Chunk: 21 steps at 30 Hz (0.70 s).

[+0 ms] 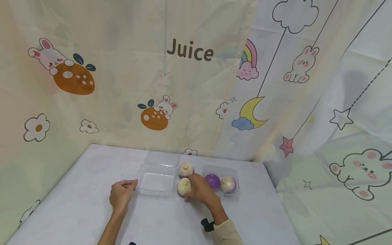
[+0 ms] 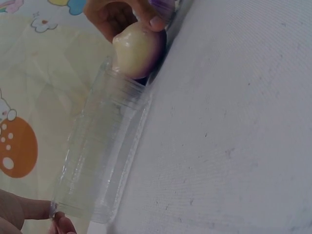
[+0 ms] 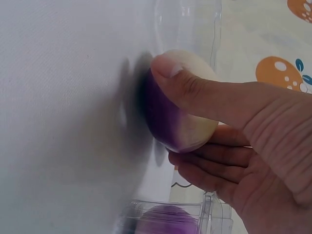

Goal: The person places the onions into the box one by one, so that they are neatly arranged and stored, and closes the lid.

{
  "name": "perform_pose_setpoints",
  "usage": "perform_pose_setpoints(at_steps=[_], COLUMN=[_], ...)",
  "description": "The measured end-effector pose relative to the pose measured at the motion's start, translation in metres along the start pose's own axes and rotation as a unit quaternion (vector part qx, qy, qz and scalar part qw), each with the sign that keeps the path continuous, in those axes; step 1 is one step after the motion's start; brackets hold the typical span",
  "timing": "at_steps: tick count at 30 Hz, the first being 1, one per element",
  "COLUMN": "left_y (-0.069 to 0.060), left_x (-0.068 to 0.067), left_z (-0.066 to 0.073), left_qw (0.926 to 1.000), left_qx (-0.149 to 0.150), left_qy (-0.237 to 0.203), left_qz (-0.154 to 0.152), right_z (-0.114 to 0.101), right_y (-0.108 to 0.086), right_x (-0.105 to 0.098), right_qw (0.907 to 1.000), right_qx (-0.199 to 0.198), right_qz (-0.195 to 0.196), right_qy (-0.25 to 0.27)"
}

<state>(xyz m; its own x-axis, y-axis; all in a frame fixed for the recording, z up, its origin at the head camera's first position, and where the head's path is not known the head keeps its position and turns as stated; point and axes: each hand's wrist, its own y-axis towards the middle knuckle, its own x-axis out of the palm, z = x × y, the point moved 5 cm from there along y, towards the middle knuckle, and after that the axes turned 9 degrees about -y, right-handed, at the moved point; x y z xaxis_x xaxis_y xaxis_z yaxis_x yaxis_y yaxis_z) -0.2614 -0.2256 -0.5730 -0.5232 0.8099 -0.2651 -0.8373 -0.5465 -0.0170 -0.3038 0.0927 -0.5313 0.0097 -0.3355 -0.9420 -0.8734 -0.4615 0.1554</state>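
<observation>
My right hand (image 1: 199, 189) holds a round, turnip-like ball (image 1: 184, 186), cream on top with a small nub and purple below. The thumb lies over one side and the fingers curl behind it in the right wrist view. Just behind it on the table sits a second such ball (image 1: 186, 169). To the left lies a clear plastic box (image 1: 157, 194), its lid (image 1: 161, 159) folded back and nothing inside. With thumb and fingertips my left hand (image 1: 120, 195) pinches the left rim of that box, as the left wrist view shows.
Right of the balls stands another clear box (image 1: 220, 169) holding a purple ball (image 1: 212, 181) and a cream-and-purple one (image 1: 228, 184). A black object (image 1: 207, 225) is by the right wrist. Printed curtains (image 1: 122, 85) hang behind the white table (image 1: 76, 190).
</observation>
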Motion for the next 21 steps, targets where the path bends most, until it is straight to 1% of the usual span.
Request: perform_pose_setpoints(at_steps=[9,12,14,15,16,19,20,21], left_y=[-0.001,0.0,0.0,0.0,0.0,-0.001,-0.001,-0.001], left_x=[0.0,0.0,0.0,0.0,0.0,0.001,0.001,0.001], left_z=[0.001,0.001,0.002,0.002,0.002,0.001,0.001,0.001], left_qw=[1.0,1.0,1.0,1.0,1.0,1.0,1.0,1.0], left_qx=[0.001,0.003,0.006,0.007,0.007,0.006,0.005,0.004], left_qy=[0.0,0.001,0.001,0.0,0.0,0.002,0.003,0.004], left_qz=[0.004,0.006,0.007,0.007,0.006,0.005,0.005,0.006], right_z=[-0.001,0.0,0.011,0.012,0.017,0.021,0.015,0.018], right_y=[-0.003,-0.002,0.001,0.001,0.002,0.0,-0.002,-0.002], right_x=[-0.001,-0.002,0.007,0.008,0.012,0.013,0.007,0.008], right_qw=[0.9999,0.9993,0.9976,0.9968,0.9952,0.994,0.9946,0.994], right_qx=[-0.007,-0.027,-0.053,-0.06,-0.074,-0.078,-0.07,-0.072], right_qz=[0.006,0.019,0.041,0.048,0.062,0.07,0.063,0.068], right_qy=[-0.006,0.017,0.016,0.021,0.018,0.029,0.042,0.046])
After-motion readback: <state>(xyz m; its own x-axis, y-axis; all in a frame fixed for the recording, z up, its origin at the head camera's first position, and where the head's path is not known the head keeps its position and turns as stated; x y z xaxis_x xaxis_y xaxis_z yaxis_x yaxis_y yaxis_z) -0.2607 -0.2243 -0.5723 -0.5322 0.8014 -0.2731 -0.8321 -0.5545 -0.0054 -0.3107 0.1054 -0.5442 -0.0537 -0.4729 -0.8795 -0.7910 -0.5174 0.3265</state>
